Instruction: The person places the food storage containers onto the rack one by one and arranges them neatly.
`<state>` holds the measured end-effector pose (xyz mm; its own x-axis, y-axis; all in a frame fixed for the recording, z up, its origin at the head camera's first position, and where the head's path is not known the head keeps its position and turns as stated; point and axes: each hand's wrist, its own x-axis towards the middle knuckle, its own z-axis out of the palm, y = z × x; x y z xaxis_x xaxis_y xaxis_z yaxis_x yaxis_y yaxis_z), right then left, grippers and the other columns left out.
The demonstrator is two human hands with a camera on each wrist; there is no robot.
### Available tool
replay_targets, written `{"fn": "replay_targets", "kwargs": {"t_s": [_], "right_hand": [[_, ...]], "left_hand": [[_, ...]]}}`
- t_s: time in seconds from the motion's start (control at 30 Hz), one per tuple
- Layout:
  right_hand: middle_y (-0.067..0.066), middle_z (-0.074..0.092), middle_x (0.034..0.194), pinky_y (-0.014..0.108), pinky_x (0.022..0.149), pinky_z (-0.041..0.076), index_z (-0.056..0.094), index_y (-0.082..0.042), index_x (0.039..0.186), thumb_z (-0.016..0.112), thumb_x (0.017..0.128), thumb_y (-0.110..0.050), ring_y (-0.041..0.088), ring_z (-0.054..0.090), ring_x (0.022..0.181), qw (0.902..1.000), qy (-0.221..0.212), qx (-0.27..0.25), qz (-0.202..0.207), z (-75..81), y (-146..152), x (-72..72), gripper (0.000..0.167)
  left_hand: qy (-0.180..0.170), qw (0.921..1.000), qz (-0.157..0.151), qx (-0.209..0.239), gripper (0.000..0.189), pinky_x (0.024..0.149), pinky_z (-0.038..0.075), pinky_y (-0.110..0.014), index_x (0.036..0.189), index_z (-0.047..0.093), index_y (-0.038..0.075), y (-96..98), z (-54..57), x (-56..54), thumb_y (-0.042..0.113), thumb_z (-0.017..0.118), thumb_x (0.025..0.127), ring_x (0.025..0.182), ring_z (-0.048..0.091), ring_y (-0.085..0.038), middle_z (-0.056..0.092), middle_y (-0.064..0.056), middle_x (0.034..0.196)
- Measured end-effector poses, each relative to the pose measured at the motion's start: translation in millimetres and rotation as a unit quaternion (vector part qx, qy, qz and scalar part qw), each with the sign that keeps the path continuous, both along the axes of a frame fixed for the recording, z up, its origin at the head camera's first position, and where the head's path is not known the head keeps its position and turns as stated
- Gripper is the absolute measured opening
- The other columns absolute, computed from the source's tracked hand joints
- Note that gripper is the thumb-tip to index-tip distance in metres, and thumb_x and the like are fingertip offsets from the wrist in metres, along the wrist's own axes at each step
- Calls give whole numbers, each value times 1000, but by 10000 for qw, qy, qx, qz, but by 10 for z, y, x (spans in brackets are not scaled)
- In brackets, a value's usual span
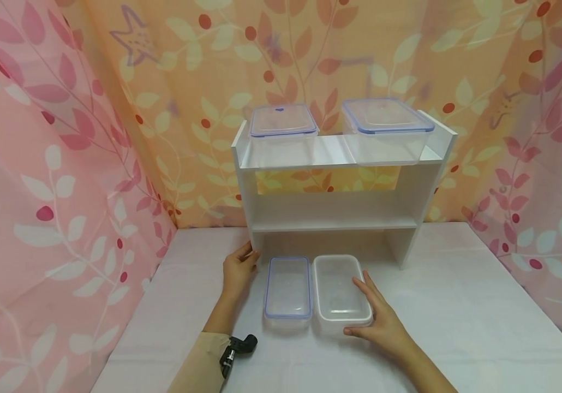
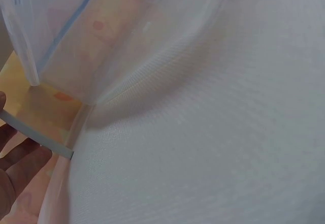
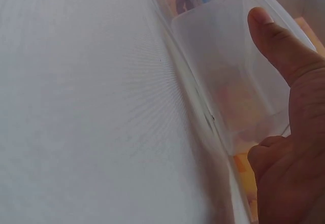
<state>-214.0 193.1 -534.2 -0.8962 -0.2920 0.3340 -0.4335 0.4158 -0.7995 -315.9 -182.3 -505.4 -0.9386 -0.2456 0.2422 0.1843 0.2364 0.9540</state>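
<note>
Pinching the shelf point(image 1: 332, 213) with left hand point(image 1: 238, 272), gripping the white-rimmed container point(image 1: 337, 286) with right hand point(image 1: 383, 322), apparently aligning it and likely needing a level push shelfward.

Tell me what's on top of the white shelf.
Atop the white shelf: a left container and a larger right container, both clear, blue-rimmed and lidded. Anything small directly behind them would be obscured, so I can't tell.

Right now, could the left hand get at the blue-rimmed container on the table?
Probably yes: the left hand is just left of the blue-rimmed container and nothing visible stands between, though it would likely release the white shelf first.
</note>
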Motion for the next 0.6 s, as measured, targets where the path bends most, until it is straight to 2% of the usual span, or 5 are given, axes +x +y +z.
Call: {"fn": "replay_targets", "kwargs": {"t_s": [0.2, 0.3, 0.4, 0.5, 0.6], "right_hand": [[20, 11, 171, 77, 110, 26, 39, -21, 158, 99, 60, -32, 55, 18, 151, 9999, 107, 25, -61, 47, -5, 22, 116], [19, 14, 171, 69, 111, 28, 40, -21, 158, 100, 58, -34, 52, 22, 150, 9995, 200, 156, -209, 73, 0, 31, 117], [15, 15, 171, 43, 119, 29, 40, -24, 158, 100, 58, -36, 46, 22, 152, 9987, 276, 249, -339, 101, 9, 41, 117], [12, 15, 172, 12, 114, 21, 40, -25, 158, 100, 58, -37, 32, 20, 155, 9984, 360, 180, -397, 130, 16, 53, 117], [9, 14, 172, 2, 107, 20, 40, -25, 158, 99, 60, -36, 20, 16, 156, 9986, 407, 34, -349, 172, 21, 74, 116]], "left_hand": [[10, 10000, 47, 18, 42, 78, 64, -38, 136, 67, 9, 0, -16, -10, 18, 76, 95, 111, 72, -27, 68, -9, 134], [-3, 10000, 32, 24, 43, 77, 64, -36, 136, 67, 10, -5, -41, -26, 19, 76, 95, 110, 72, -27, 69, -9, 133], [-13, 10000, 25, 49, 43, 76, 64, -35, 136, 67, 11, -7, -52, -30, 19, 76, 95, 110, 72, -26, 68, -8, 134], [-1, 10000, 12, 74, 42, 76, 64, -35, 136, 67, 11, -6, -39, -22, 19, 75, 95, 110, 72, -26, 68, -7, 134], [20, 10000, -11, 85, 44, 77, 64, -35, 136, 67, 11, -11, -30, -28, 21, 76, 95, 111, 72, -27, 68, -8, 135]]}}
